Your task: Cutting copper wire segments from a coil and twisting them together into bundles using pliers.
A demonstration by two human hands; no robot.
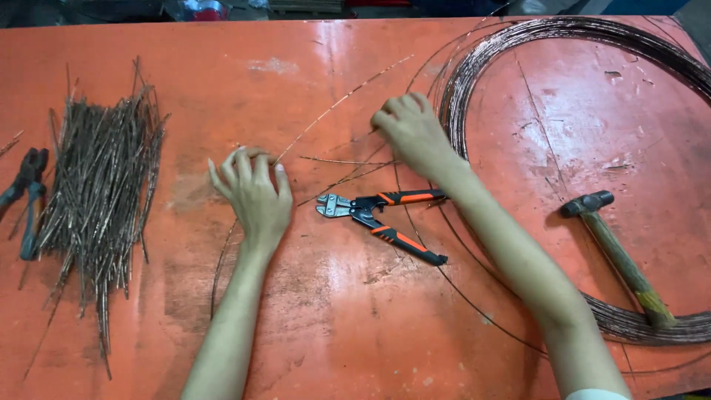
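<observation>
An orange counter [311, 311] fills the view, scuffed and shiny in patches. The biggest thing on it is a coil of wire [474, 81], a wide ring of many thin strands that takes up the right half and runs off past the right edge. Next in size is a pile of cut wire pieces [100, 192], lying roughly parallel near the left edge. Just left of that pile rest pliers [28, 196] with blue handles. A hammer [618, 255] with a wooden handle lies inside the coil toward the right edge, its handle end resting on the strands. Bolt cutters [378, 218] with orange and black handles lie near the middle of the counter, between the two forearms and touching neither hand.

A single wire strand [333, 107] runs slantwise from the far edge down toward the middle. The left hand [252, 192] has its grip pinched together on the near end of this strand, fingertips pressing it to the counter. The right hand [411, 130] is curled, fingers closed, at the coil's inner left rim; I cannot tell exactly which strand it clasps.
</observation>
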